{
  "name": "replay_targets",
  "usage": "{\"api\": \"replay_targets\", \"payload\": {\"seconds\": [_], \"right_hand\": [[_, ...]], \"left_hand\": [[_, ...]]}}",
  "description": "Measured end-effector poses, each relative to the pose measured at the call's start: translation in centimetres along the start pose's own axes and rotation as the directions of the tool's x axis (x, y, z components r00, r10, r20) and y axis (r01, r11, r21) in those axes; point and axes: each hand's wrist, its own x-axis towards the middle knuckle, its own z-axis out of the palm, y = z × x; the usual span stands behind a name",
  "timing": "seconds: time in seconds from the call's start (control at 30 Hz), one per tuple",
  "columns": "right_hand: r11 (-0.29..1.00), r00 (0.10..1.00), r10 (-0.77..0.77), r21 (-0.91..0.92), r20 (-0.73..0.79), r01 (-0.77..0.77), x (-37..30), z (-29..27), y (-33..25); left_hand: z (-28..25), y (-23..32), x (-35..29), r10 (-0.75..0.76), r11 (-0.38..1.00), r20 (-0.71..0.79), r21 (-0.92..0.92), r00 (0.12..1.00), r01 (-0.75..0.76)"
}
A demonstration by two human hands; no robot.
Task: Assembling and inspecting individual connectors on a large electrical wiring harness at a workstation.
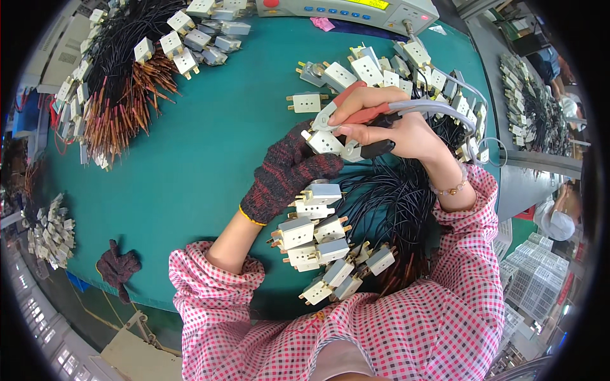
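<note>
My left hand (283,171), in a dark knitted glove with red stripes, grips a small white-and-grey block (325,143) with metal tabs and small holes in its face. My bare right hand (406,130) is closed round a red-handled test clip (365,115) and a black-handled test clip (379,149). Both clips' metal jaws are at the held block, the red one above and the black one at its lower right. Whether the jaws bite its tabs I cannot tell. Grey leads (448,109) run from the clips past my right wrist.
Similar blocks (298,232) with black wires (400,197) lie before me; more blocks (365,70) lie beyond my hands. A bundle with copper-coloured wire ends (121,120) fills the far left. A test meter (356,9) stands at the back. A spare glove (118,268) lies front left.
</note>
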Motion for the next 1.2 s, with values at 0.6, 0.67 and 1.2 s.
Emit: {"api": "replay_targets", "payload": {"seconds": [0.6, 0.67, 1.2], "right_hand": [[0.999, 0.999, -0.027, 0.044, -0.029, 0.029, 0.2, -0.1, 0.3], [0.994, 0.998, -0.034, 0.097, -0.053, 0.039, 0.3, -0.6, -0.1], [0.998, 0.998, -0.06, -0.005, 0.0, 0.06, 0.2, -0.6, -0.3]], "left_hand": [[0.6, 1.2, -0.7, -0.039, 0.999, -0.029, -0.039, 0.999, 0.038], [0.8, 1.4, -0.7, -0.028, 0.999, -0.026, -0.042, 0.999, 0.027], [0.4, 1.3, -0.8, -0.027, 0.998, 0.008, -0.061, 1.0, 0.028]]}}
